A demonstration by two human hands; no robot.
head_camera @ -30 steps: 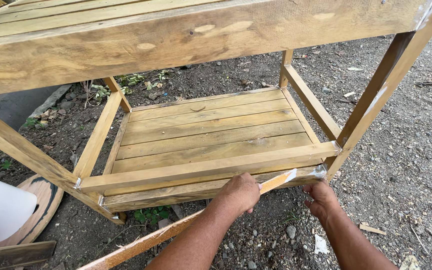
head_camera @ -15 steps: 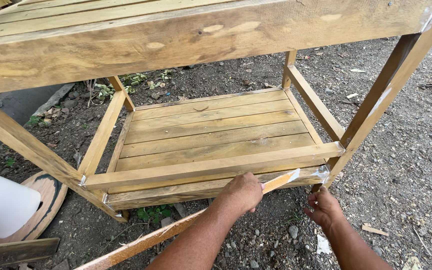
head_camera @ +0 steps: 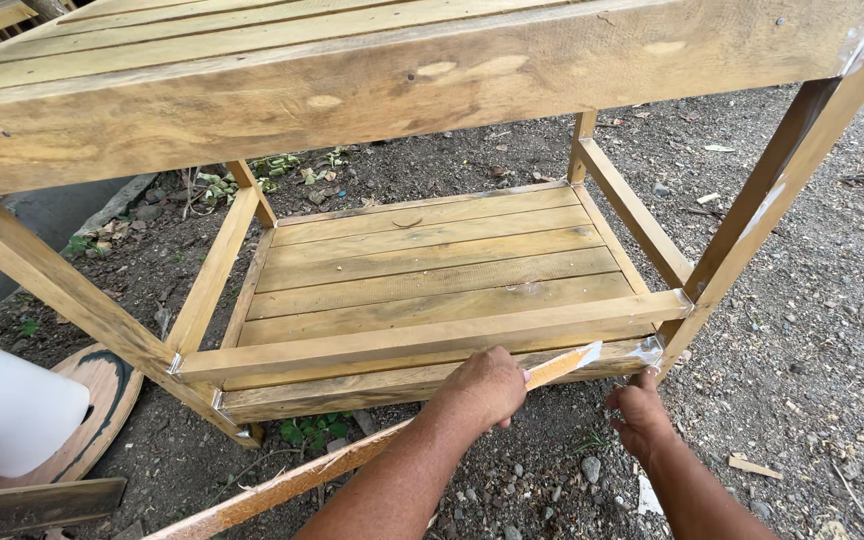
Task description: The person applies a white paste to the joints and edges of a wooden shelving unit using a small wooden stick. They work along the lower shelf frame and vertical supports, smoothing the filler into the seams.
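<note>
1. Long wooden slat [head_camera: 352, 462]: slanted from the lower left of the view up to the right, far tip just under the front rail of the wooden frame, near its right front leg.
2. Clear plastic film [head_camera: 620, 350]: wrapped around the slat's upper tip and stretched across to the frame's right front corner.
3. Left hand [head_camera: 487, 385]: closed around the slat a little below its wrapped tip, fingers curled over the top edge, forearm running down to the bottom of the view.
4. Right hand [head_camera: 639, 412]: just right of the slat's tip, below the film-covered corner, fingers bent; cannot tell whether pinching the film or merely touching it.
5. Front rail [head_camera: 432, 340]: pale timber spanning the two front legs, directly above both hands, with a second, lower board right behind the slat.
6. Lower shelf [head_camera: 432, 265]: horizontal planks set inside the frame, behind the front rail, bare on top.
7. Right front leg [head_camera: 782, 190]: angled up from the wrapped corner to the tabletop, a strip of shiny film along its edge.
8. Tabletop [head_camera: 392, 80]: thick plank edge filling the top of the view, knots visible.
9. Gravel ground [head_camera: 832, 330]: grey stones and scraps all around the frame, small green weeds under the front rail.
10. White roll [head_camera: 7, 415]: at the left edge, resting over a round wooden piece [head_camera: 102, 400].
</note>
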